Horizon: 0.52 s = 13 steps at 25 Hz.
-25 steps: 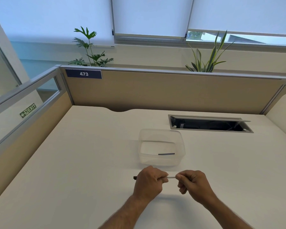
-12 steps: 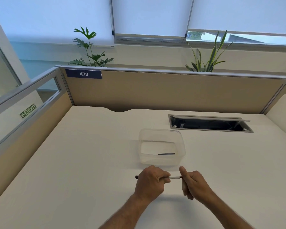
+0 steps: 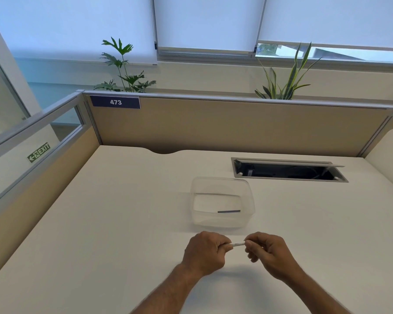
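A thin white pen (image 3: 237, 244) is held level just above the desk, near its front middle. My left hand (image 3: 204, 252) grips its left part in a fist, so that end is hidden. My right hand (image 3: 267, 251) pinches its right end between thumb and fingertips. Only a short white stretch shows between the two hands. Just beyond them stands a clear plastic container (image 3: 247, 198), open at the top, with a short dark stick-like piece (image 3: 228, 211) lying on its bottom.
The cream desk (image 3: 100, 223) is walled by tan partitions (image 3: 213, 125) at the back and left. An open cable hatch (image 3: 288, 171) is cut into the desk at the back right. Two plants stand behind the partition.
The pen's dark left tip, which stuck out of my left fist, is now hidden. My right hand has closed its thumb and fingertips back onto the right end. The container has not moved.
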{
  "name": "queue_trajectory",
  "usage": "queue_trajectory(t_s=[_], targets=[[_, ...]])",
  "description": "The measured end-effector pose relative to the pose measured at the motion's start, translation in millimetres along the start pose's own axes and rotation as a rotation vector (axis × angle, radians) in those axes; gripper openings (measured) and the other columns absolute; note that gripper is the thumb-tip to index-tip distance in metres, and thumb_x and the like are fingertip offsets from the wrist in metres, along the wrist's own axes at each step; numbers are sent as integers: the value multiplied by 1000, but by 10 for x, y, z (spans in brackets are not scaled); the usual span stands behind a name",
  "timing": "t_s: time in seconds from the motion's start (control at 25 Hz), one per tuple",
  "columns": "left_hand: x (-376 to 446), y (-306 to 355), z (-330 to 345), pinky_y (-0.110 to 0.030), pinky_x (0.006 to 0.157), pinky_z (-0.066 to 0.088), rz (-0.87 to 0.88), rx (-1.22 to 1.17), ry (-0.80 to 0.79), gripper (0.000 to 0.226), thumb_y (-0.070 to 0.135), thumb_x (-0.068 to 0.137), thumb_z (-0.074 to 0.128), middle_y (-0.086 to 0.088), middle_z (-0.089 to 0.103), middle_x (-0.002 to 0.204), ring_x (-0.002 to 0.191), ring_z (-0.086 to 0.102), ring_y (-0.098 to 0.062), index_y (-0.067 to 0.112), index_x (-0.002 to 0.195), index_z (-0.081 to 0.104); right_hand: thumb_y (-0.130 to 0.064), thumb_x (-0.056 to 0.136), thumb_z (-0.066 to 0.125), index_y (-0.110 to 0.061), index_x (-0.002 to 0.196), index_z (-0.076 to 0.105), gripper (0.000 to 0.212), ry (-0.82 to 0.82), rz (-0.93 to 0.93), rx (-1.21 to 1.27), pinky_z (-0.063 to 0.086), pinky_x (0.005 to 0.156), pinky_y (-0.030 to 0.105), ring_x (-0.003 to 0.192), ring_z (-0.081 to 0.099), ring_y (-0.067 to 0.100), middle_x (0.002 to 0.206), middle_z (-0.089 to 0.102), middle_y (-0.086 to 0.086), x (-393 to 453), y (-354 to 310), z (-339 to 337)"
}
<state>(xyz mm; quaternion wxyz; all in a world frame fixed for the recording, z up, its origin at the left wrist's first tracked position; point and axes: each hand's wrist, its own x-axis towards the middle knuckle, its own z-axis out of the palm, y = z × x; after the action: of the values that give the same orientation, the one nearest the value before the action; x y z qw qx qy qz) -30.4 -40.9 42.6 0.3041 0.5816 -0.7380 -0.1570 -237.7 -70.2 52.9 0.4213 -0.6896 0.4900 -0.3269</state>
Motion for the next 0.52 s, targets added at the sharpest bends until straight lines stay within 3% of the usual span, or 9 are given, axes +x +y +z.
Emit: queue_trajectory(t_s=[0.24, 0.52], targets=[[-15, 7, 9, -28, 52, 45, 65, 32, 85, 18, 39, 85, 60, 2, 68, 65, 58, 56, -15, 27, 89, 72, 2, 89, 64, -19, 61, 74, 37, 10, 75, 3, 50, 42, 28, 41, 60, 17, 52, 66, 8, 9, -65, 39], [21, 36, -9, -23, 51, 46, 112, 52, 213, 9, 30, 76, 73, 7, 73, 68, 58, 58, -13, 26, 84, 75, -2, 90, 65, -8, 62, 74, 30, 4, 157, 88, 48, 41, 28, 41, 58, 19, 50, 65, 10, 51, -150, 48]])
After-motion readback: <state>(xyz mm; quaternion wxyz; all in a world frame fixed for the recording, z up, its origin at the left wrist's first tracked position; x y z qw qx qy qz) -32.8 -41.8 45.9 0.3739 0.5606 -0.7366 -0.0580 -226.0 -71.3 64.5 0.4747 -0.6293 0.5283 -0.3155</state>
